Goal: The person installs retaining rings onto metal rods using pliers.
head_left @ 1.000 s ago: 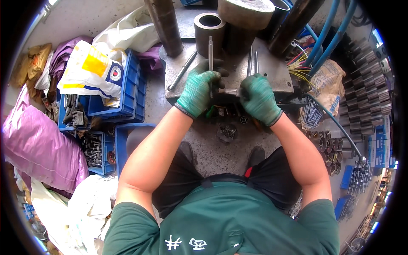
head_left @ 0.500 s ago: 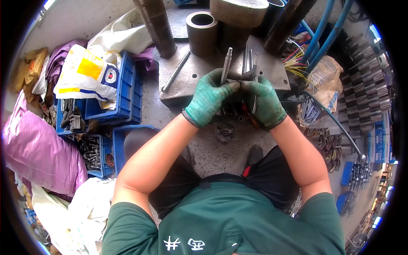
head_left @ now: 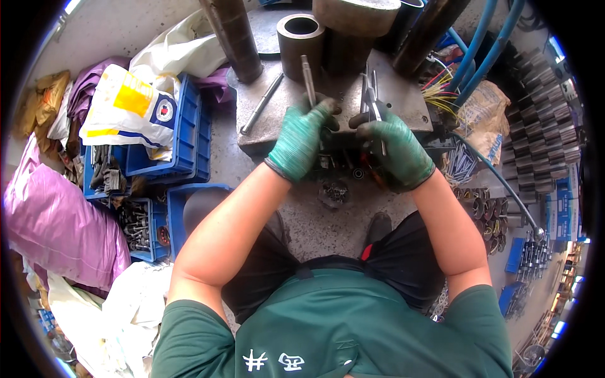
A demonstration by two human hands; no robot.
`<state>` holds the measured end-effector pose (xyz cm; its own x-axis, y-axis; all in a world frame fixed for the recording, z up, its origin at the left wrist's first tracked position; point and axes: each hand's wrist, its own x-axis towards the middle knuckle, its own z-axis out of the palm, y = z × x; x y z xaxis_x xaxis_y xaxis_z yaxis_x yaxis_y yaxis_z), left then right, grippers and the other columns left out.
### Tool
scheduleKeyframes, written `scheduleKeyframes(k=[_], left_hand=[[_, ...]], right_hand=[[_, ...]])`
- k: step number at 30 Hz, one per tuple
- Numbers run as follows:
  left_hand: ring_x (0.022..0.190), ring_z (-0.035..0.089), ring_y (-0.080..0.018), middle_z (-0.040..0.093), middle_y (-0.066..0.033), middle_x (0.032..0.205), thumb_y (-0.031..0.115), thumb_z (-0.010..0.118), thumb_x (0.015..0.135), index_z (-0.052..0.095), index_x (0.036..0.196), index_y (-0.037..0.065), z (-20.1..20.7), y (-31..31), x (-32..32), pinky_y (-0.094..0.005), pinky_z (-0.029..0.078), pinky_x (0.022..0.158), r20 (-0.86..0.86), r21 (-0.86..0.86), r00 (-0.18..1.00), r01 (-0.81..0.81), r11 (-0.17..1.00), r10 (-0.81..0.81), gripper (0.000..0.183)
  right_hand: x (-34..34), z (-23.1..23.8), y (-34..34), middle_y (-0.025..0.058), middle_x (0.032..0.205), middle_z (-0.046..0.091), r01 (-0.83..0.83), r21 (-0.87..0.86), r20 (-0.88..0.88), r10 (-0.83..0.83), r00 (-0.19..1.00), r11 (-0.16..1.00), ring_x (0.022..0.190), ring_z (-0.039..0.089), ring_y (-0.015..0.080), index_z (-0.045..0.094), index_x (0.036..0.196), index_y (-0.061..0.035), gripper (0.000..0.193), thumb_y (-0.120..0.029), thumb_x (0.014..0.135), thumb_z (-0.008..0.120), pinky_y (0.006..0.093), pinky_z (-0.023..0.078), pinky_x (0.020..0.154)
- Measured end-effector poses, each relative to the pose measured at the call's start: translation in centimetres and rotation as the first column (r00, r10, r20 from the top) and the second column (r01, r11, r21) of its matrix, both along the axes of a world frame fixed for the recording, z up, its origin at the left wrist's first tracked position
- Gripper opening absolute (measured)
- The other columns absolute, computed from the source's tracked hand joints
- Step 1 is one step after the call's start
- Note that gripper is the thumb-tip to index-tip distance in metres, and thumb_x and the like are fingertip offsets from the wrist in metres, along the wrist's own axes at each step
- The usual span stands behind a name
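Observation:
My left hand [head_left: 297, 140], in a green glove with darkened fingertips, is closed round a slim metal rod [head_left: 307, 75] with a narrower stepped top end. The rod stands nearly upright and leans slightly left. Across a small gap, my right hand [head_left: 397, 146], gloved alike, is closed on a slim shiny metal tool [head_left: 373, 104]; its exact kind is not clear. Both hands are over the front edge of a heavy steel block [head_left: 403, 94]. Another metal rod [head_left: 262, 104] lies slantwise on the block's left side. Thin upright metal pieces show just beyond my right hand.
A thick steel tube [head_left: 300, 53] and dark columns [head_left: 232, 38] stand on the block. Blue crates [head_left: 189, 126] with a printed sack [head_left: 129, 110] are at left, beside a purple sack [head_left: 63, 220]. At right are blue hoses [head_left: 491, 47], loose bolts [head_left: 459, 162] and stacked metal parts [head_left: 542, 126].
My hands have drawn apart from fingertips touching. My left hand's rod has shifted left and toward the tube, now leaning left. My right hand has moved slightly right with its tool.

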<state>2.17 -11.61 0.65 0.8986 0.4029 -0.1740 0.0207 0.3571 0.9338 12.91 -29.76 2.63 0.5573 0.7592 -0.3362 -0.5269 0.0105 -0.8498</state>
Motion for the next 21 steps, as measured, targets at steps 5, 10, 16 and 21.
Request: scheduleKeyframes(k=[5, 10, 16, 21], left_hand=[[0.068, 0.057, -0.0100, 0.064, -0.0037, 0.086, 0.020, 0.063, 0.103, 0.064, 0.112, 0.006, 0.0, 1.9, -0.1, -0.0232, 0.044, 0.055, -0.087, -0.254, 0.996, -0.010, 0.967, -0.013, 0.017], [0.068, 0.057, -0.0110, 0.065, -0.0040, 0.087, 0.018, 0.064, 0.102, 0.065, 0.111, 0.006, 0.0, 1.4, 0.3, -0.0247, 0.045, 0.056, -0.058, -0.270, 0.989, -0.144, 0.952, 0.133, 0.016], [0.068, 0.057, -0.0113, 0.067, -0.0049, 0.091, 0.016, 0.065, 0.100, 0.064, 0.115, 0.004, -0.3, 1.3, 0.2, -0.0262, 0.046, 0.056, -0.020, -0.248, 0.990, -0.139, 0.959, 0.139, 0.018], [0.068, 0.058, -0.0107, 0.067, -0.0042, 0.091, 0.015, 0.066, 0.100, 0.064, 0.115, 0.004, -0.8, 1.5, 0.2, -0.0253, 0.047, 0.056, -0.010, -0.252, 0.992, -0.123, 0.960, 0.124, 0.019]], right_hand=[[-0.4, 0.2, -0.3, 0.0167, 0.120, 0.065, 0.148, -0.230, 0.902, 0.154, 0.402, 0.962, 0.110, 0.064, 0.0297, 0.052, 0.149, -0.0038, 0.072, -0.005, 0.079, 0.072, 0.0396, 0.055, 0.095], [-0.5, 0.6, 0.0, 0.0143, 0.110, 0.070, 0.243, -0.116, 0.952, 0.178, -0.251, 0.963, 0.102, 0.065, 0.0362, 0.069, 0.133, -0.0097, 0.065, 0.003, 0.070, 0.071, 0.0460, 0.055, 0.088], [-0.2, 0.6, 0.3, 0.0131, 0.106, 0.073, 0.226, -0.073, 0.944, 0.141, -0.300, 0.971, 0.097, 0.067, 0.0357, 0.073, 0.128, -0.0101, 0.057, 0.004, 0.073, 0.069, 0.0459, 0.055, 0.084], [-0.2, 0.8, 0.5, 0.0139, 0.105, 0.073, 0.229, -0.092, 0.933, 0.164, -0.319, 0.969, 0.095, 0.068, 0.0358, 0.074, 0.126, -0.0110, 0.053, 0.003, 0.075, 0.069, 0.0460, 0.055, 0.083]])
